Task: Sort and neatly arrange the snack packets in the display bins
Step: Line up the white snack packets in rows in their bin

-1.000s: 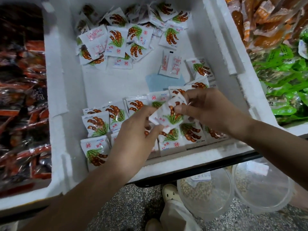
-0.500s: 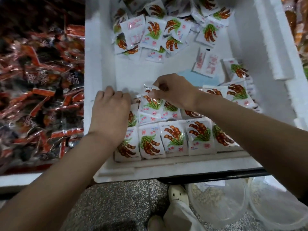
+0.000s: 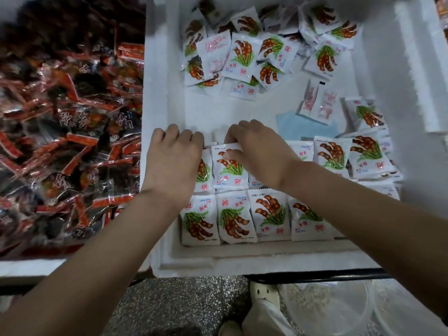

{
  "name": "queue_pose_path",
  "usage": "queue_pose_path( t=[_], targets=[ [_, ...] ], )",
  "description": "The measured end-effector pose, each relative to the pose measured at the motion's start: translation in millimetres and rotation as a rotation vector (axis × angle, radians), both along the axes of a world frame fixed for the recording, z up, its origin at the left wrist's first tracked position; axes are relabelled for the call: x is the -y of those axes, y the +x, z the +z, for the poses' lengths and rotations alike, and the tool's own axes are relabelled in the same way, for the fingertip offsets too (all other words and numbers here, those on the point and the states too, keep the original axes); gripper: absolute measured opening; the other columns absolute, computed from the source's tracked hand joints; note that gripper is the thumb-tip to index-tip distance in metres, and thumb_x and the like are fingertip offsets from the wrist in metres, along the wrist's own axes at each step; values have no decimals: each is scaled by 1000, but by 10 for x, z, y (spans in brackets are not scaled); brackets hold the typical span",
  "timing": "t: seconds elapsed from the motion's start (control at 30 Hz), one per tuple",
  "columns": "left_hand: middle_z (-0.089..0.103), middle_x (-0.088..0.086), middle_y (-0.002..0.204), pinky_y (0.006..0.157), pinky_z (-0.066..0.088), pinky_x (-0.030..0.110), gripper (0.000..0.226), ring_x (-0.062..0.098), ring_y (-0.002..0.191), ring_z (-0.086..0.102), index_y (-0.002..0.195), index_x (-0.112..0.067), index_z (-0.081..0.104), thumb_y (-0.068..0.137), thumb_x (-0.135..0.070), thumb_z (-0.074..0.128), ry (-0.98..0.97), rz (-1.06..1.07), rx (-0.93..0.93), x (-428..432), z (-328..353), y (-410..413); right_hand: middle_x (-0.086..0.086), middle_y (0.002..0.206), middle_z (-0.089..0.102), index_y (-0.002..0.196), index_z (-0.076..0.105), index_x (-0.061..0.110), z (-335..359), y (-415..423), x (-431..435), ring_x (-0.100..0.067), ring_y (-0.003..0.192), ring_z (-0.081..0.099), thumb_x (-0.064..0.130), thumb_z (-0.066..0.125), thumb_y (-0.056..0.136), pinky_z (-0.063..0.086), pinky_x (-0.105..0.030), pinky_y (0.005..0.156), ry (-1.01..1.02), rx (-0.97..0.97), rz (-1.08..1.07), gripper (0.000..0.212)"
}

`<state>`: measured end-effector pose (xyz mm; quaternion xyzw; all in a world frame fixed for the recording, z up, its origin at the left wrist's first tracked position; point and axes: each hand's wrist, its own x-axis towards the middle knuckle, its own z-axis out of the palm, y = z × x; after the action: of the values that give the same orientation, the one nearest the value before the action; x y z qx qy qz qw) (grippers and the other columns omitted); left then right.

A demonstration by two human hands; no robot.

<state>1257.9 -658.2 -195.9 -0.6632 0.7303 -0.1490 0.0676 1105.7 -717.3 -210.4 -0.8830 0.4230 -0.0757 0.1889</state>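
Observation:
A white foam bin (image 3: 164, 112) holds white snack packets printed with brown pods and green leaves. Two tidy rows lie at the near end, the front row (image 3: 244, 217) flat and face up. Loose packets (image 3: 242, 57) are heaped at the far end. My right hand (image 3: 257, 151) pinches the top edge of one packet (image 3: 230, 170) in the second row. My left hand (image 3: 173, 163) lies on the neighbouring packet (image 3: 203, 173) at the row's left end, fingers curled over its far edge, fingertips hidden.
A bin of dark red-and-black packets (image 3: 68, 132) sits to the left. A pale blue patch (image 3: 298, 124) shows on the bin floor, with two face-down packets (image 3: 317, 105) beside it. Clear plastic tubs (image 3: 327, 309) and a shoe (image 3: 261, 292) are on the speckled floor below.
Both hands carried a packet from mid-air to the left end of the second row; my left hand let go and settled on the row, and my right hand lowered the packet into place.

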Motion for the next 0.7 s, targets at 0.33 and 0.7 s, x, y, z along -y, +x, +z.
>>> queue_pose_path(
  t=[0.33, 0.7],
  targets=[
    [60, 10, 66, 60, 40, 34, 24, 31, 62, 56, 75, -7, 63, 61, 5, 79, 7, -10, -129, 52, -6, 41, -14, 104, 60, 112, 59, 5, 1, -106, 33, -32, 94, 57, 15, 63, 88, 45, -40, 79, -98, 119, 52, 26],
    [20, 14, 155, 115, 19, 36, 61, 29, 142, 20, 149, -12, 25, 96, -13, 55, -59, 132, -549, 911, 176, -151, -13, 141, 35, 144, 26, 7, 98, -425, 967, -29, 130, 34, 28, 56, 93, 29, -37, 109, -135, -45, -208, 62]
  ],
)
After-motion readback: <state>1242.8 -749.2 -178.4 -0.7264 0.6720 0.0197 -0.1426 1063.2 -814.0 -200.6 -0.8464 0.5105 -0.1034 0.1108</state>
